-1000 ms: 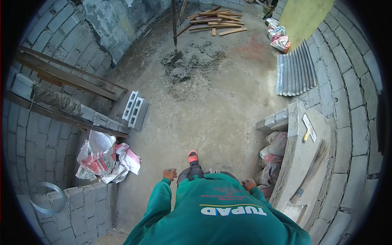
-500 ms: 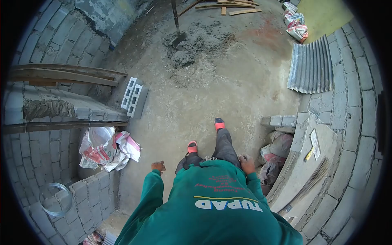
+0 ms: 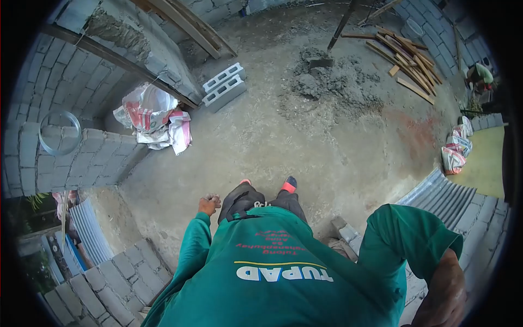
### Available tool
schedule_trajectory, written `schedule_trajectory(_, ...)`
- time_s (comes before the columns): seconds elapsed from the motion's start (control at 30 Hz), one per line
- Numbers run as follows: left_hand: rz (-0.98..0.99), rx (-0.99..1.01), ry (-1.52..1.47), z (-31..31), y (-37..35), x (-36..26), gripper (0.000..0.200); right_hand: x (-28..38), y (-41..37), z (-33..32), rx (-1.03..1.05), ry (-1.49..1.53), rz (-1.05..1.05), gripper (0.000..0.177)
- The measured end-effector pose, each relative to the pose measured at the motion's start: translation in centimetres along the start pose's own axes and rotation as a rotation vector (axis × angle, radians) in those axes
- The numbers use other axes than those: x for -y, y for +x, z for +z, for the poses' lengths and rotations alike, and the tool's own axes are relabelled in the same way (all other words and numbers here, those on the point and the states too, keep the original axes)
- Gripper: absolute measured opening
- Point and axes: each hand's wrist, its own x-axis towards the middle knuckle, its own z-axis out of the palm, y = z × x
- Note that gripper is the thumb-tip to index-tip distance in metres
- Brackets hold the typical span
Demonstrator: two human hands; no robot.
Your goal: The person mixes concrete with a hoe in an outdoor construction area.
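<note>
My left hand (image 3: 210,204) hangs beside my left thigh, its fingers loosely bent and apart, with nothing visible in them. Bare concrete floor (image 3: 239,147) lies below and ahead of it. On the other side my right arm is raised and bent at the elbow. My right hand (image 3: 444,297) is close to the camera at the lower right edge, its fingers out of sight. Ahead, a shovel (image 3: 321,62) stands with its blade in a heap of wet mortar (image 3: 348,90). Two hollow blocks (image 3: 224,87) sit on the floor to the left.
Crumpled sacks (image 3: 155,117) lie beside a low block wall (image 3: 98,155) with a wire coil (image 3: 60,133). Planks (image 3: 408,60) are piled beyond the mortar. At right are filled sacks (image 3: 455,150) and a corrugated sheet (image 3: 438,196). Another person (image 3: 479,76) bends at far right.
The view has turned right, so walls, blocks and mortar sit differently in it. My right hand has risen from beside my thigh towards the camera. My left hand still hangs down.
</note>
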Motion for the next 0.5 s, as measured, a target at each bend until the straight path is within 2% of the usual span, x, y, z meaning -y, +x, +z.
schedule_trajectory(0.03, -0.031, -0.034, -0.048, 0.1, -0.4, 2.2, 0.027, 0.6, 1.1, 0.4, 0.019, -0.080, 0.029, 0.010)
schedule_trajectory(0.1, -0.076, -0.092, -0.132, -0.2, -1.4, 6.2, 0.025, 0.1, 2.8, 0.7, 0.055, -0.193, 0.060, 0.020)
schedule_trajectory(0.13, -0.172, -0.129, -0.168, -0.2, -2.2, 8.3, 0.025, -0.6, 3.4, 0.7, 0.072, -0.220, 0.065, 0.025)
schedule_trajectory(0.27, -0.456, -0.263, -0.344, 0.7, -5.1, 17.4, 0.026, -4.1, 5.8, 1.5, 0.122, -0.185, 0.062, 0.023)
schedule_trajectory(0.3, -0.474, -0.272, -0.372, 0.9, -6.2, 19.3, 0.026, -4.8, 6.4, 2.3, 0.131, -0.168, 0.057, 0.023)
schedule_trajectory(0.4, -0.442, -0.183, -0.162, 0.5, -7.8, 22.9, 0.028, -6.9, 8.3, 5.2, 0.124, -0.149, 0.035, 0.024)
schedule_trajectory(0.5, -0.516, -0.201, -0.210, 0.0, -7.9, 24.3, 0.030, -8.3, 10.6, 8.7, 0.173, -0.062, 0.058, 0.026)
